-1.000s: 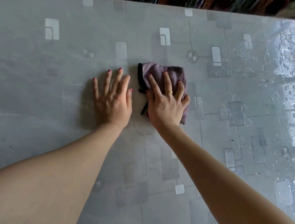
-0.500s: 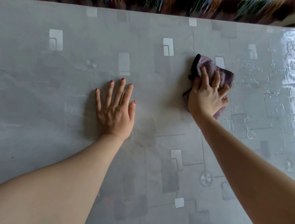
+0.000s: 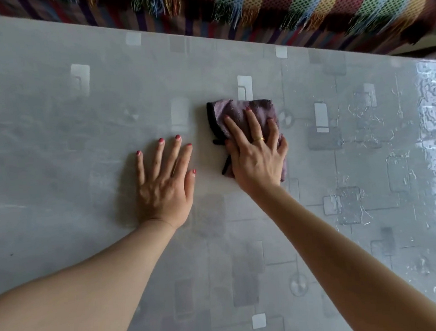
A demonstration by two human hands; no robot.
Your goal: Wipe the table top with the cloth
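head view: the cloth (image 3: 244, 116), folded with its long axis running away from the person, lies flat on the table top (image 3: 53, 141) directly beneath the right hand (image 3: 257, 159), whose fingers are spread wide and pressed onto it, so this hand is the one placed to drive the wipe. the left hand (image 3: 164, 181) lies flat just left of the cloth, fingers straight, holding nothing. droplets glisten well right of the cloth, a fringed woven textile (image 3: 303, 4) lies beyond it, and no containers are visible.
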